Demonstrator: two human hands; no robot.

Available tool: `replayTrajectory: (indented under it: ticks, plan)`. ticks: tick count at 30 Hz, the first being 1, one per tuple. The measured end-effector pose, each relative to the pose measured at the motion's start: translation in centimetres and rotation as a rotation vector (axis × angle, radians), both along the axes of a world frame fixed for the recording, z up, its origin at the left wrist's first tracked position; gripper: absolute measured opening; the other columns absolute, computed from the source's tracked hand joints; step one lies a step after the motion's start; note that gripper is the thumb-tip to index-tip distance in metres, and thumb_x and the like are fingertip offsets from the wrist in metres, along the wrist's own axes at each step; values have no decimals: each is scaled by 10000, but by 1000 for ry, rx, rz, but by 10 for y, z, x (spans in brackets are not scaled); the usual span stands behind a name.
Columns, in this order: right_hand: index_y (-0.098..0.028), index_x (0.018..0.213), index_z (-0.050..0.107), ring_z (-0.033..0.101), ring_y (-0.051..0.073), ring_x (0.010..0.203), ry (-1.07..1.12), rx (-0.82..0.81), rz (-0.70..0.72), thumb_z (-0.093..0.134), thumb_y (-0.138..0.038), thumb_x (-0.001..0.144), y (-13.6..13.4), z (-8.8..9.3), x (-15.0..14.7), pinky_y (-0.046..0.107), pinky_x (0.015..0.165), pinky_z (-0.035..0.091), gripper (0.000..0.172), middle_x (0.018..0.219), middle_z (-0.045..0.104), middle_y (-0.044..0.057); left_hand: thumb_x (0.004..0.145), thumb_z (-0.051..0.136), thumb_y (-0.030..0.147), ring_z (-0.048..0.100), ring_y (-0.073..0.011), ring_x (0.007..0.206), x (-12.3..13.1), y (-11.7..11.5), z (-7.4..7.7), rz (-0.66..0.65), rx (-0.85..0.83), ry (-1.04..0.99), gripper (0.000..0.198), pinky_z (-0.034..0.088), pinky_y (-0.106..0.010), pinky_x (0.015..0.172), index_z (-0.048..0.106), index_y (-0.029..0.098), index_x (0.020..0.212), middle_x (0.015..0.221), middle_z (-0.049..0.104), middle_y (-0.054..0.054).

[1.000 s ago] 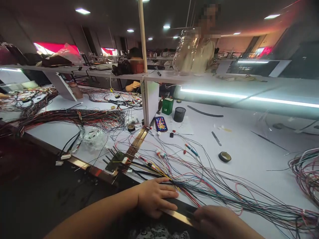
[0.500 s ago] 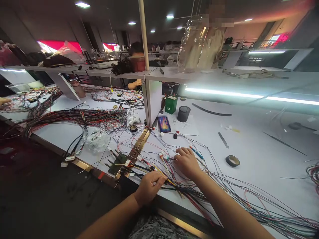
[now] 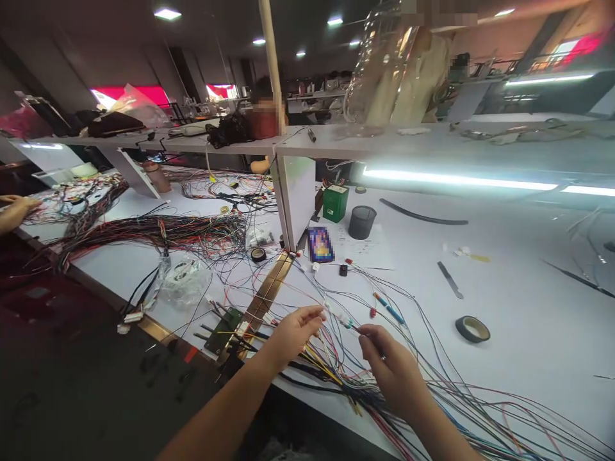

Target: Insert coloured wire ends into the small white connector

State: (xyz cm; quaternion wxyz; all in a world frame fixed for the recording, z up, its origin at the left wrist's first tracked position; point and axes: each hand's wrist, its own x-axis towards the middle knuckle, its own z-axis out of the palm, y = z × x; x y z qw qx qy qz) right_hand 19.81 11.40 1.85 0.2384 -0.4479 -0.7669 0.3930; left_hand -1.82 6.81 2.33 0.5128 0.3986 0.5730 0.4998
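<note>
A tangle of thin coloured wires with small connectors lies spread over the white workbench. My left hand is raised above it, fingers pinched on a thin wire near a small white connector. My right hand is a little to the right, thumb and forefinger pinched on the same wire run. Both hands hold the wire slightly off the bench. A green fixture board sits just left of my left hand.
A roll of black tape lies to the right, another small roll farther back. A phone, green box and black mesh cup stand behind. A thick wire bundle runs left. Another person's hand is at the far left.
Both hands have lifted off the bench and come together on one wire; the right hand drew back from the connectors towards me. The camera tilted slightly.
</note>
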Motion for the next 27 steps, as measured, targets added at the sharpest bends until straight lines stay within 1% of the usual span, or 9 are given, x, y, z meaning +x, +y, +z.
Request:
replayTrajectory:
  ticks: [2, 4, 6, 9, 14, 16, 21, 24, 27]
  plan:
    - [-236, 1007, 542, 524, 157, 566, -2, 6, 0, 367, -490, 921, 3, -1, -2, 265, 544, 418, 320, 646, 565, -12, 842, 585, 399, 532, -98, 654, 7, 7, 4, -10, -64, -327, 421, 370, -220, 534, 547, 205, 1213, 1055, 582, -76]
    - [-247, 1064, 540, 517, 155, 546, -14, 7, 0, 362, -481, 925, 4, -1, -5, 264, 534, 420, 326, 639, 566, -16, 827, 620, 389, 528, -80, 633, 13, 12, 6, 10, -48, -474, 458, 360, -207, 526, 515, 208, 1234, 1014, 564, -59]
    - [-262, 1132, 536, 546, 160, 573, -16, 15, 5, 365, -469, 930, 6, -1, -9, 270, 566, 449, 335, 679, 600, -7, 790, 678, 351, 509, -69, 622, 15, 15, 7, 46, -24, -457, 410, 374, -200, 552, 574, 166, 1141, 923, 572, -47]
    - [-260, 1113, 574, 614, 190, 796, 52, 114, 39, 356, -414, 947, 13, -3, -17, 307, 722, 488, 314, 889, 653, 51, 779, 691, 331, 484, -61, 605, 12, 17, 4, 114, 0, -394, 318, 387, -194, 565, 627, 119, 1008, 892, 602, -60]
    - [-237, 1013, 635, 566, 235, 1013, 106, 445, 9, 408, -319, 932, 30, -6, -24, 405, 899, 423, 254, 1073, 610, 92, 785, 666, 227, 509, -62, 574, 0, 16, -4, 270, -79, -553, 333, 407, -189, 551, 569, 128, 1089, 911, 651, -91]
    - [-234, 1024, 621, 589, 224, 964, 91, 376, -16, 412, -342, 930, 40, -8, -22, 383, 859, 441, 253, 1019, 635, 75, 778, 658, 168, 514, -63, 560, -3, 14, -4, 306, -116, -622, 328, 410, -181, 536, 553, 121, 1085, 890, 660, -99]
    - [-236, 1121, 573, 592, 161, 619, 13, 25, -162, 393, -412, 912, 81, -12, -14, 288, 593, 441, 328, 765, 637, 4, 808, 619, 133, 542, -69, 594, -7, 6, -2, 298, -118, -660, 293, 452, -179, 564, 544, 124, 1091, 898, 661, -103]
    - [-228, 1137, 572, 538, 134, 529, 67, -37, -265, 409, -404, 893, 100, -10, -10, 269, 547, 410, 342, 741, 623, -7, 803, 600, 92, 584, -84, 684, -6, -1, 1, 327, -123, -673, 289, 497, -199, 667, 547, 120, 1086, 939, 658, -114]
    - [-219, 1123, 584, 519, 128, 535, 152, -65, -246, 442, -421, 876, 96, -4, -9, 265, 558, 410, 349, 737, 611, -7, 808, 605, 112, 600, -95, 741, -2, -8, 6, 339, -121, -664, 237, 510, -224, 745, 564, 108, 1042, 948, 646, -107]
